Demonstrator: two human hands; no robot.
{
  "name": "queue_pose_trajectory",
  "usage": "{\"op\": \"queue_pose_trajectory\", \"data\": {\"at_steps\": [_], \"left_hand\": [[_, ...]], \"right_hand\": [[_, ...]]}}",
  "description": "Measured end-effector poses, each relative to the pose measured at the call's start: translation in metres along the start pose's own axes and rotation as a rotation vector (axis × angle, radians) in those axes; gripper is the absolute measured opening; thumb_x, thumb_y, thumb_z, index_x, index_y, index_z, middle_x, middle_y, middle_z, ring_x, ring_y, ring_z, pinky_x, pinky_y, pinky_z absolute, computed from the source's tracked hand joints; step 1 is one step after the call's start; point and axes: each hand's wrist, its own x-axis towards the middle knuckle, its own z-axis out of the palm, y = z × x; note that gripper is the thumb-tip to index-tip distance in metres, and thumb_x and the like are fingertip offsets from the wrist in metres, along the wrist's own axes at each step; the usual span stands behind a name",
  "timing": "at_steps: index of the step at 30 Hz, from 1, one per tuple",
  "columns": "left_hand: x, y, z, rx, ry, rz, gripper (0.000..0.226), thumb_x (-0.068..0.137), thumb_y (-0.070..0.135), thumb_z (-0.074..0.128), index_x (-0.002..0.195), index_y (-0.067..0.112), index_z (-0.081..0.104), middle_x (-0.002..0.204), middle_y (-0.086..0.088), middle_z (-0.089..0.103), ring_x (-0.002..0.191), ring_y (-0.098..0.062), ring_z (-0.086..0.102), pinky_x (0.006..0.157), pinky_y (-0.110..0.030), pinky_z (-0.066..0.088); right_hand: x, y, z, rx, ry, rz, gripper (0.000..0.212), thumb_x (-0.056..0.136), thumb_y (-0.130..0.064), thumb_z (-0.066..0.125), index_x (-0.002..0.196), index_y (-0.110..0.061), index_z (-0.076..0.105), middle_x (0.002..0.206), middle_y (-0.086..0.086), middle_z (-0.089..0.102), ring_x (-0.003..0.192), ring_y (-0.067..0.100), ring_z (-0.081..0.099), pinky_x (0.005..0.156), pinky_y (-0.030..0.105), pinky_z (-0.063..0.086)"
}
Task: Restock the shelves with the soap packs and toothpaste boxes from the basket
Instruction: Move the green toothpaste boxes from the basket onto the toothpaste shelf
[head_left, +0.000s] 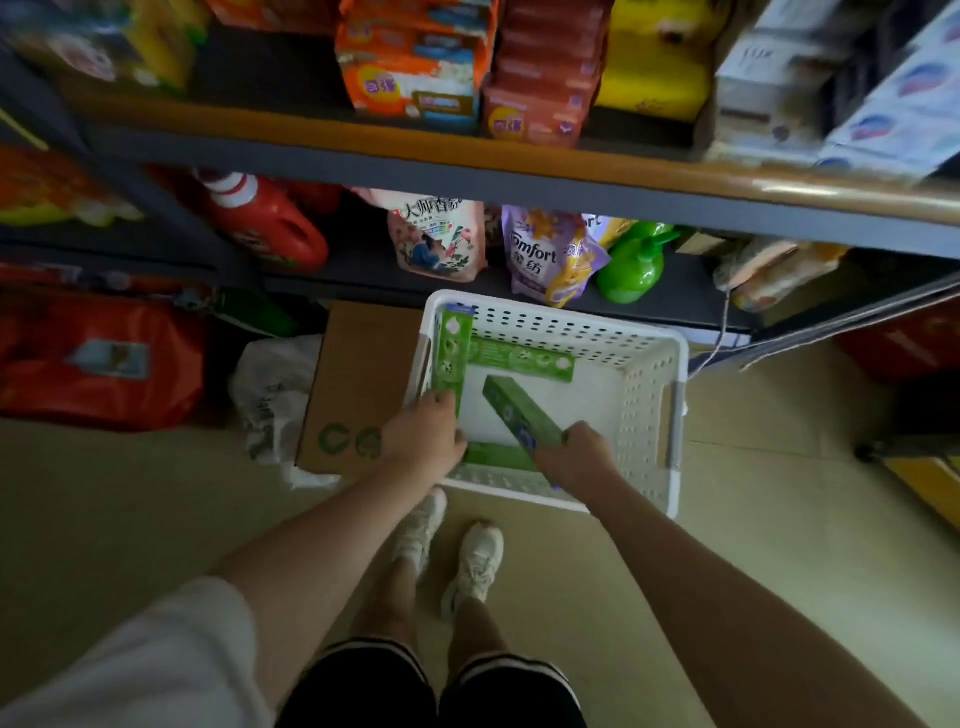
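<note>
Below stocked shelves (467, 166), inside the basket (649, 395), each hand grips a toothpaste box: left hand (423, 441), right hand (576, 454).

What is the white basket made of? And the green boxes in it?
The white basket looks like hard moulded plastic: smooth walls with rows of punched holes. The green toothpaste boxes look like thin printed cardboard, with sharp folded edges and a slight sheen.

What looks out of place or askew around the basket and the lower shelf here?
The green toothpaste boxes lie at odd angles in the white basket, one propped against its left wall. On the lower shelf, a purple pouch leans sideways. Nothing looks spilled or damaged.
</note>
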Motion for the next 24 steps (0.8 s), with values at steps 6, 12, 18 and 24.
{"op": "queue_pose_trajectory", "data": {"at_steps": [6,12,18,24], "left_hand": [[-0.069,-0.063,-0.073,-0.243,0.323,0.059,0.025,0.084,0.019,0.063,0.101,0.003,0.056,0.110,-0.015,0.054,0.091,-0.034,0.059,0.067,-0.035,0.040],[-0.137,-0.158,-0.118,-0.318,0.455,-0.212,0.033,0.082,0.021,0.068,0.106,0.007,0.051,0.105,-0.019,0.051,0.094,-0.036,0.053,0.078,-0.039,0.043],[-0.222,-0.279,-0.128,-0.388,0.690,-0.343,0.032,0.079,0.017,0.071,0.101,0.002,0.054,0.101,-0.021,0.049,0.089,-0.039,0.052,0.080,-0.045,0.045],[-0.281,-0.395,-0.146,-0.503,0.949,-0.345,0.030,0.077,0.008,0.073,0.099,-0.002,0.055,0.103,-0.021,0.050,0.086,-0.030,0.053,0.077,-0.021,0.035]], "right_hand": [[-0.065,-0.047,-0.034,-0.008,0.136,-0.269,0.046,0.075,-0.034,0.065,0.111,-0.008,0.052,0.098,0.014,0.066,0.087,0.033,0.064,0.070,0.038,0.052],[-0.121,-0.144,-0.009,-0.094,0.110,-0.592,0.051,0.078,-0.034,0.067,0.118,-0.009,0.048,0.095,0.013,0.065,0.084,0.031,0.064,0.066,0.036,0.050],[-0.184,-0.240,0.073,-0.190,0.110,-0.819,0.054,0.079,-0.034,0.068,0.123,-0.010,0.048,0.106,0.014,0.065,0.096,0.031,0.063,0.072,0.034,0.049],[-0.249,-0.332,0.186,-0.147,0.160,-0.904,0.052,0.078,-0.034,0.068,0.121,-0.009,0.051,0.113,0.015,0.065,0.100,0.032,0.063,0.079,0.039,0.052]]}}
